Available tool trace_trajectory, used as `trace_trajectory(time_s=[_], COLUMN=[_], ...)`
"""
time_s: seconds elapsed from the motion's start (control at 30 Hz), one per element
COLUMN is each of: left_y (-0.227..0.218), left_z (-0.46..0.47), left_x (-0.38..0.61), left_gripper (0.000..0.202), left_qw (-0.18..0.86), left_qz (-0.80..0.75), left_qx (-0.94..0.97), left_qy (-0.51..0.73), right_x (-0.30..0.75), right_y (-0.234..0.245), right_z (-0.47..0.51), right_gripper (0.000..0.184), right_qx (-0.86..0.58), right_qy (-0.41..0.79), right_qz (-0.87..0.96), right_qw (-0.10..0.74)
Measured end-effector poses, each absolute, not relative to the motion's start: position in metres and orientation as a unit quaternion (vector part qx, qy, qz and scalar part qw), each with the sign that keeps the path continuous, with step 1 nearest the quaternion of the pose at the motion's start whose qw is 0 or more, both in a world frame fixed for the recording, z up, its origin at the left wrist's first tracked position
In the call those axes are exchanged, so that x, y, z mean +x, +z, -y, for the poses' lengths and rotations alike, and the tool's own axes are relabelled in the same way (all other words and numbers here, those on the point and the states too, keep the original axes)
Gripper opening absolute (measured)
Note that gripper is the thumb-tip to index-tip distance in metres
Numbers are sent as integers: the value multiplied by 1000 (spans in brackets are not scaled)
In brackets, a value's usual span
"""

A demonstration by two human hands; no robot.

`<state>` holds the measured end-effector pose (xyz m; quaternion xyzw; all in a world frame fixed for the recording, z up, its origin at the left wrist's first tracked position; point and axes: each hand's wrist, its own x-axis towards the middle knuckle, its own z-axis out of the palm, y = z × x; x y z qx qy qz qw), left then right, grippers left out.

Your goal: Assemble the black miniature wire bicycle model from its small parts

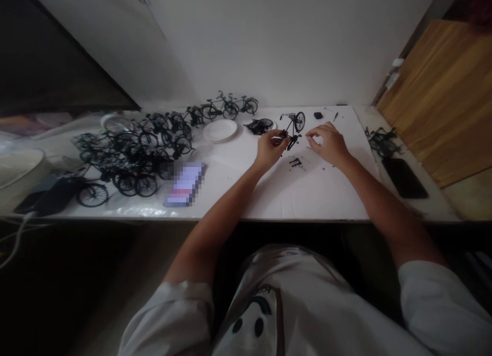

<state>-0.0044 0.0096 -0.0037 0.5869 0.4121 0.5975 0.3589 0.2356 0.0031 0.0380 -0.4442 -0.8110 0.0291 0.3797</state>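
My left hand (pixel 270 150) grips a black miniature bicycle (pixel 291 128) above the white tabletop. One wheel (pixel 300 122) of it sticks up at the far end, and its lower part is partly covered by my fingers. Just to the right, my right hand (pixel 326 142) is closed in a pinch, thumb against fingertips, apart from the bicycle. Whatever it pinches, if anything, is too small to make out. Beneath the hands lies a small black forked part (pixel 295 162) with tiny bits around it.
Many finished-looking miniature bicycles (pixel 134 151) crowd the left side. A white plate (pixel 220 131) and a dish of black parts (pixel 260 126) stand behind my left hand. A blurred-out phone (pixel 184 184) lies left, a dark phone (pixel 405 178) right, near more black-green parts (pixel 383 141).
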Motion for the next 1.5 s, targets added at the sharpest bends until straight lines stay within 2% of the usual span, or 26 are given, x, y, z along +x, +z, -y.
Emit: trace_trajectory(time_s=[0.23, 0.4, 0.53, 0.63, 0.77, 1.0, 1.33, 1.5], left_y=[-3, -1, -4, -8, -11, -7, -4, 1], left_z=[-9, -8, -10, -12, -13, -11, -11, -7], left_x=[-6, -6, -6, -6, -7, -8, -9, -7], left_gripper=[33, 30, 27, 23, 21, 17, 15, 12], left_qw=[347, 332, 301, 276, 255, 210, 180, 183], left_qz=[-421, -424, -422, -421, -428, -448, -473, -466], left_qx=[586, 599, 613, 627, 637, 658, 649, 655], left_qy=[599, 593, 597, 595, 588, 568, 568, 566], right_x=[266, 268, 258, 248, 238, 224, 207, 205], right_y=[7, 0, 10, 20, 28, 32, 28, 27], right_z=[-40, -46, -36, -25, -12, -1, 13, 12], right_gripper=[14, 15, 7, 8, 14, 17, 14, 13], right_qx=[-502, -504, -511, -526, -537, -435, -306, -289], right_qy=[9, 13, -15, -14, 17, 22, 15, -21], right_qz=[833, 834, 834, 813, 767, 757, 786, 779], right_qw=[233, 222, 208, 249, 351, 488, 537, 556])
